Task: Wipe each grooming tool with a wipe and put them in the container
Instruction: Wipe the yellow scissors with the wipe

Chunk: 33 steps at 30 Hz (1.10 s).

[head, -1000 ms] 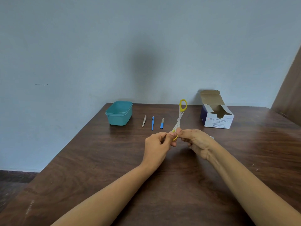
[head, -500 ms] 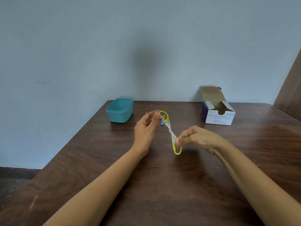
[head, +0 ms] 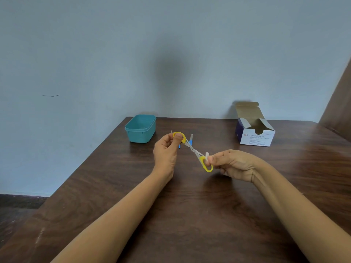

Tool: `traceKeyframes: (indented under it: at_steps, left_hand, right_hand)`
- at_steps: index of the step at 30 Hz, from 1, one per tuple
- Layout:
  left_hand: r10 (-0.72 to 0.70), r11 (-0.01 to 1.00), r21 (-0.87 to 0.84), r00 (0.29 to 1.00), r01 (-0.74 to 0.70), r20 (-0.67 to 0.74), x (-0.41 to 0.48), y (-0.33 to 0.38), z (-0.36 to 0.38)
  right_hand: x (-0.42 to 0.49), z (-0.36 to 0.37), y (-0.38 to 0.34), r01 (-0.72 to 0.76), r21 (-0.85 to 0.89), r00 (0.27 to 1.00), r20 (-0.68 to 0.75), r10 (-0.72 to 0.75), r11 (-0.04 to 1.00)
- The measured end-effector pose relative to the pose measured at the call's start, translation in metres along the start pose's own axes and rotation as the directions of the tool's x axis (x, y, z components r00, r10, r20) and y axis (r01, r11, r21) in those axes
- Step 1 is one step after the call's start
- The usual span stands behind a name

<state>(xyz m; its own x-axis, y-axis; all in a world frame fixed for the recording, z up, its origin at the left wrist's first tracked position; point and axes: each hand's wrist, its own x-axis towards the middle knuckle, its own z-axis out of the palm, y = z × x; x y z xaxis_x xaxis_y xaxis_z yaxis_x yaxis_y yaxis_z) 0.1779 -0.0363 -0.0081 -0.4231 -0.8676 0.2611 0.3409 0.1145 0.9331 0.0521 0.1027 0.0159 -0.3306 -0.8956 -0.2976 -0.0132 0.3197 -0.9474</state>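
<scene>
Holding scissors (head: 192, 149) in air at frame centre, above table (head: 190, 215). Left hand (head: 165, 154) pinches upper yellow ring, probably to steady tool. Right hand (head: 231, 164) pinches white wipe (head: 207, 155) against lower ring, likely to rub handle while far end stays fixed. Scissors: opened almost into line, ring at each end, thin metal blades, slanting upper left to lower right. Teal container (head: 140, 130) behind, left of centre. Blue tool (head: 190, 142) on table behind scissors.

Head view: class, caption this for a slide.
Left hand and right hand hold yellow-handled scissors above the table, a white wipe pinched at one handle.
</scene>
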Motion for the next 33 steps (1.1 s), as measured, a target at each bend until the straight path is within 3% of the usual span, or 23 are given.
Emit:
traceKeyframes:
  at_steps: [10, 19, 23, 33]
  left_hand:
    - [-0.117, 0.987, -0.118, 0.990, 0.107, -0.084, 0.001, -0.003, 0.001]
    - [-0.184, 0.981, -0.084, 0.979, 0.177, -0.088, -0.004, -0.002, 0.004]
    - [-0.177, 0.984, -0.011, 0.984, 0.177, 0.010, -0.008, -0.004, 0.004]
    - [-0.100, 0.970, 0.243, 0.948, 0.025, 0.303, -0.031, -0.012, 0.015]
  right_hand:
    - [0.005, -0.009, -0.001, 0.020, 0.460, 0.996, -0.088, 0.024, 0.888]
    - [0.007, -0.018, -0.002, 0.118, 0.612, 0.992, -0.108, -0.065, 0.782]
    - [0.011, -0.020, 0.000, 0.228, 0.690, 0.973, -0.188, -0.134, 0.687]
    - [0.017, -0.010, 0.001, 0.400, 0.749, 0.902, -0.425, -0.080, 0.528]
